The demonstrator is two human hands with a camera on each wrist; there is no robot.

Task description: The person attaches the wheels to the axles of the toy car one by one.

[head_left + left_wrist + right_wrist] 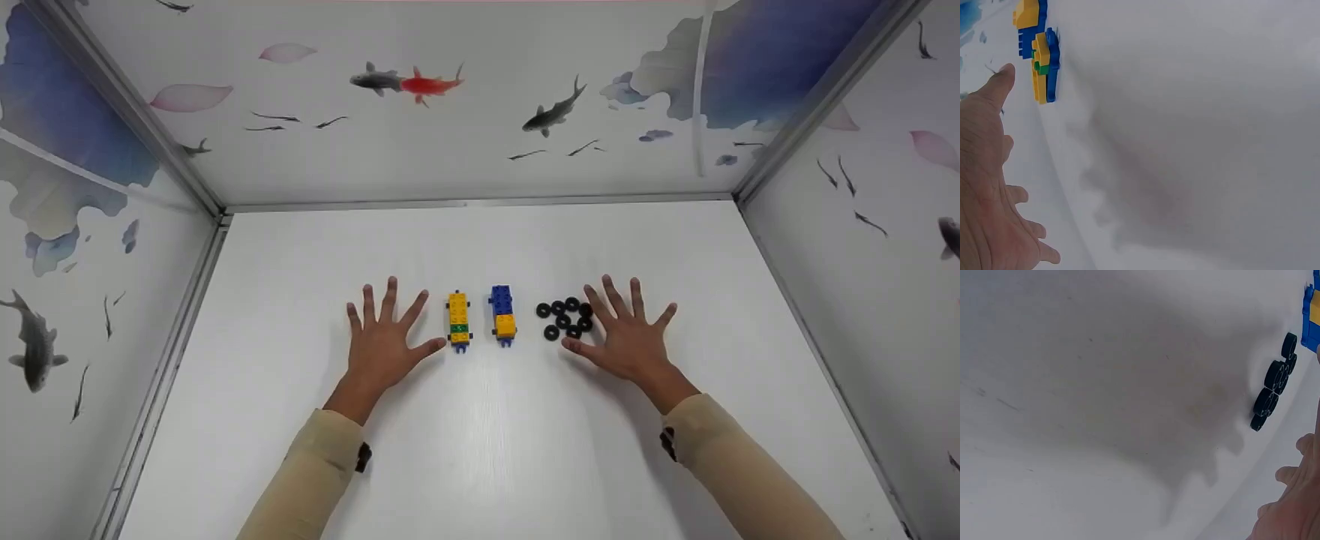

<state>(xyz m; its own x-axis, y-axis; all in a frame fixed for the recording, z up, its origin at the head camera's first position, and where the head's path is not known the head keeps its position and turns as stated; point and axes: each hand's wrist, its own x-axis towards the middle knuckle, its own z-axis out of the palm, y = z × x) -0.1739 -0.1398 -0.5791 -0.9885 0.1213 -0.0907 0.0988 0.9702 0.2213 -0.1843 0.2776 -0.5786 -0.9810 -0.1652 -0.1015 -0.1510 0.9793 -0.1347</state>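
Observation:
Fingers spread wide, my left hand (384,349) is held over the white table, holding nothing. Its thumb tip is close to a toy-brick car body (458,319) in yellow with a green band on a blue base. Beside that lies a second car body (503,315), blue with a yellow brick at its near end. My right hand (631,341) is likewise spread and holds nothing. Several small black toy wheels (562,321) lie in a cluster by its thumb and index finger. In the right wrist view the wheels (1265,402) stand apart from the fingers.
The white tabletop (480,435) is bounded by metal-framed panels. A back panel (465,157) printed with fish and petals rises behind it, with a left panel (165,247) and a right panel (810,247) at the sides.

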